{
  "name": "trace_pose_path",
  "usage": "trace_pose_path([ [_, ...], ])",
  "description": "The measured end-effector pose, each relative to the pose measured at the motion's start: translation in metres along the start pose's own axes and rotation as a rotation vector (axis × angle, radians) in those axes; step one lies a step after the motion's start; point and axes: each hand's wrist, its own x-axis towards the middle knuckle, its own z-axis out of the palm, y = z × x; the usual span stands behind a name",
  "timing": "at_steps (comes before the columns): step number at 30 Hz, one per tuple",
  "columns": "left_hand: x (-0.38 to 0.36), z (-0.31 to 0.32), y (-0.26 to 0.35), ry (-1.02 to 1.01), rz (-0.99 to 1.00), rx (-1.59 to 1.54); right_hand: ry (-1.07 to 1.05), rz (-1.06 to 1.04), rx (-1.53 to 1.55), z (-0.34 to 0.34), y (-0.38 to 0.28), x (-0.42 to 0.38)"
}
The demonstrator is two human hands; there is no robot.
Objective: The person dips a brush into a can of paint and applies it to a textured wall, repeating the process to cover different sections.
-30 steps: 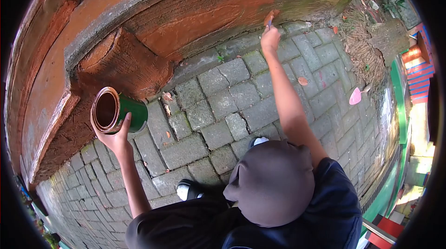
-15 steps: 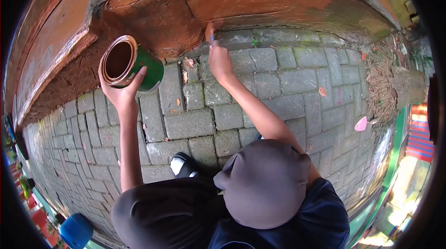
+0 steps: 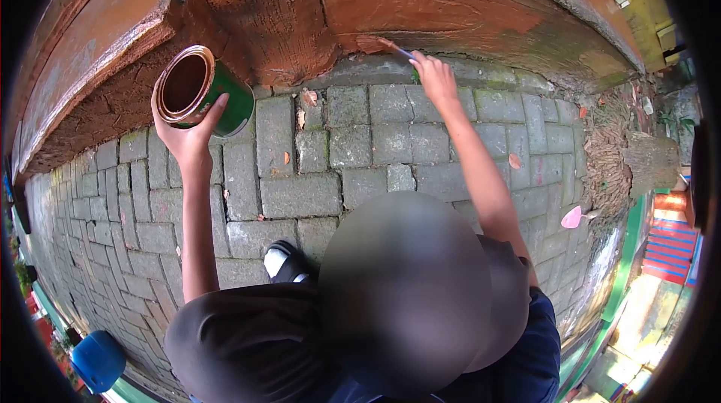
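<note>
My left hand point(image 3: 186, 141) is wrapped round an open green paint can point(image 3: 237, 107), tilted so that its brown inside and paint-smeared rim face me. In my right hand point(image 3: 437, 80) is a thin paintbrush point(image 3: 398, 49), gripped by its bluish handle. The brush tip points left and touches the low base of the reddish-brown wall point(image 3: 420, 1), just above the grey ground edging. Between the two hands, a bulging part of the wall point(image 3: 263, 24) is coated in the same reddish brown.
Grey paving blocks point(image 3: 300, 196) cover the ground, with a few dry leaves point(image 3: 310, 98) on them. Tree roots point(image 3: 612, 155) and a pink leaf-shaped piece point(image 3: 571, 217) lie at the right. My sandalled foot point(image 3: 284, 260) is below; a blue container point(image 3: 99, 362) stands at lower left.
My right hand has moved right with the brush, whose tip has shifted right along the wall base and now slants left. The can stays in my left hand, slightly shifted left.
</note>
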Motion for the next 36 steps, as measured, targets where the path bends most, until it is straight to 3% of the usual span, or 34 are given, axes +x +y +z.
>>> trace_pose_path([
  [3,0.0,-0.003,0.002,-0.019,-0.025,-0.012,0.039,-0.046,-0.127,-0.01,0.049,0.0],
  [6,-0.001,-0.003,0.005,0.005,-0.004,-0.003,-0.025,0.202,-0.136,-0.018,0.086,-0.023],
  [7,-0.003,-0.004,0.005,0.011,0.002,0.004,-0.029,0.193,-0.132,-0.018,0.095,-0.032],
  [9,-0.006,-0.005,0.005,0.008,0.0,0.003,-0.016,0.472,-0.017,-0.013,0.108,-0.046],
  [10,-0.007,-0.005,0.006,-0.005,0.0,-0.004,-0.023,0.47,-0.013,0.0,0.105,-0.05],
  [12,-0.007,-0.003,0.003,0.003,0.02,0.033,0.209,0.55,0.281,0.024,0.089,-0.048],
  [14,-0.005,0.002,0.003,0.002,0.043,0.063,0.205,0.614,0.377,0.031,0.049,-0.036],
  [16,-0.006,0.009,0.006,0.004,-0.041,-0.047,0.22,0.524,0.451,0.035,0.007,-0.028],
  [19,-0.006,0.018,0.011,-0.004,-0.02,-0.025,0.239,0.575,0.526,0.042,-0.062,-0.009],
  [23,-0.005,0.021,0.011,-0.047,-0.016,-0.012,0.067,0.508,0.569,0.045,-0.122,-0.013],
  [25,-0.008,0.018,0.009,-0.058,-0.017,0.018,-0.124,0.262,0.482,0.046,-0.164,-0.016],
  [31,-0.009,0.003,0.006,-0.021,-0.003,0.014,-0.146,0.213,0.438,-0.01,-0.139,-0.019],
  [36,-0.007,-0.005,0.004,0.009,0.01,0.028,0.122,0.251,0.383,-0.037,-0.04,-0.022],
])
